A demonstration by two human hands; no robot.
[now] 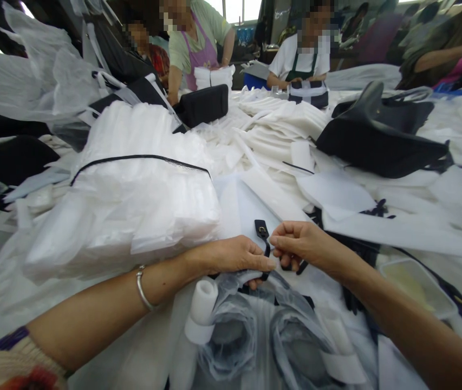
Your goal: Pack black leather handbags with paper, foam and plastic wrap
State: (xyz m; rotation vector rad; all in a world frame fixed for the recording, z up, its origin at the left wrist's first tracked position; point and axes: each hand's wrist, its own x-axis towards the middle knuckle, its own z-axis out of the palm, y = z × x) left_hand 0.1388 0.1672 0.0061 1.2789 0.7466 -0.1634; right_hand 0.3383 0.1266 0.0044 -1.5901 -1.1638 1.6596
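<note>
A small black leather bag tag [260, 228] with a metal fitting stands up between my hands on a narrow black strap [267, 248]. My left hand [242, 257] is closed around the lower strap, its thumb stretched across it. Right beside the strap, my right hand [295, 241] is pinched; whatever its fingertips hold is hidden. Below the hands lies a bag whose handles are wrapped in cloudy plastic film [226, 341]. A rolled white foam sheet [204, 303] is at its left handle, and another foam wrap [342, 346] is at the right one.
A large bundle of white foam sheets [145, 200], tied with a black band, stands at the left. Black bags [381, 135] and loose foam sheets [279, 119] cover the table beyond. A clear plastic tray [417, 287] sits at the right. Several people [299, 65] work across the table.
</note>
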